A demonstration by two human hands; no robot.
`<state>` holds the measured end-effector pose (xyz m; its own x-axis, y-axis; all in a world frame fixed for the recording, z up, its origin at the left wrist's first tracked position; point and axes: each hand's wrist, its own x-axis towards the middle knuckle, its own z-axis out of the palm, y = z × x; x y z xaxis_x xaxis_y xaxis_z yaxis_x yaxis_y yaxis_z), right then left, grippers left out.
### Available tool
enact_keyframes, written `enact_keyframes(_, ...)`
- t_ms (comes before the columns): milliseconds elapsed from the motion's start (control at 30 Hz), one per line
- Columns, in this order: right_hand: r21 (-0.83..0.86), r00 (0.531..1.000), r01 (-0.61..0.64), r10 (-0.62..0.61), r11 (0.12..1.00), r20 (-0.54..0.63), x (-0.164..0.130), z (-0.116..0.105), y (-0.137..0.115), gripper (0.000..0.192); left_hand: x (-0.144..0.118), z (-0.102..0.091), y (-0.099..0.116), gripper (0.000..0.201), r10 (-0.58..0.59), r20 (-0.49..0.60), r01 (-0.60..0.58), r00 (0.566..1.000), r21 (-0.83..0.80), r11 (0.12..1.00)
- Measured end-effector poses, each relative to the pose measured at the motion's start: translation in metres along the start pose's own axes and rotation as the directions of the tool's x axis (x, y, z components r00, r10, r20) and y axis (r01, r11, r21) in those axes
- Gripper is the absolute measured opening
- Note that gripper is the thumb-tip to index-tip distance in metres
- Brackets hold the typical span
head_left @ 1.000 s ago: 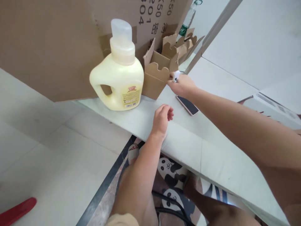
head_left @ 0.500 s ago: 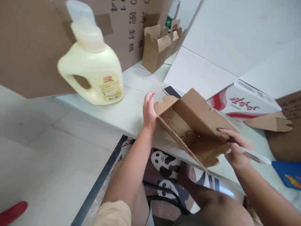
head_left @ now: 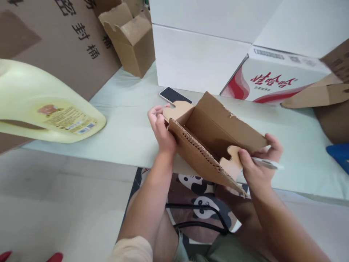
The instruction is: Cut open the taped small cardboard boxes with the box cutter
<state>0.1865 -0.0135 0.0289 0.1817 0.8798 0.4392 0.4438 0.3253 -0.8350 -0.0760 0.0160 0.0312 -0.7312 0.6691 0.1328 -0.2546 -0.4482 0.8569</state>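
I hold a small open brown cardboard box [head_left: 209, 134] over the near edge of the pale table [head_left: 128, 134]. My left hand [head_left: 160, 127] grips its left end flap. At the box's right end my right hand [head_left: 257, 163] pinches a flap, and a white pen-like tool [head_left: 268, 164] lies across its fingers. The box is tilted, its open side facing up towards me. A pale yellow detergent bottle [head_left: 46, 109] stands on the table to the left, partly cut off. A dark phone [head_left: 176, 95] lies flat just behind the box.
More folded small cardboard boxes [head_left: 131, 32] stand at the back left against a large brown carton [head_left: 62, 43]. A white and red printed carton [head_left: 272, 76] and white panels [head_left: 196, 58] are behind. A blue item [head_left: 339, 154] lies at the right edge.
My view has swung right and closer. The box has come nearer to me; my left hand now grips its left flap and my right hand has shifted onto the right flap.
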Motion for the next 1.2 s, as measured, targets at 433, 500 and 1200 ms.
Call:
enact_keyframes(433,0.031,0.997,-0.026,0.024,0.999,0.073,-0.010,-0.007,-0.002,0.036,-0.011,-0.001,0.010,0.041,0.234,0.362,-0.337,0.902,0.252,0.907)
enact_keyframes(500,0.039,1.000,0.010,-0.010,0.999,0.022,-0.017,-0.013,-0.002,0.046,-0.011,-0.002,0.009,0.042,0.197,0.418,-0.338,0.887,0.296,0.894)
enact_keyframes(1200,-0.057,0.919,-0.138,0.149,0.989,0.366,0.001,-0.017,-0.012,0.017,0.019,-0.020,0.004,0.028,0.165,0.633,-0.429,0.756,0.289,0.856)
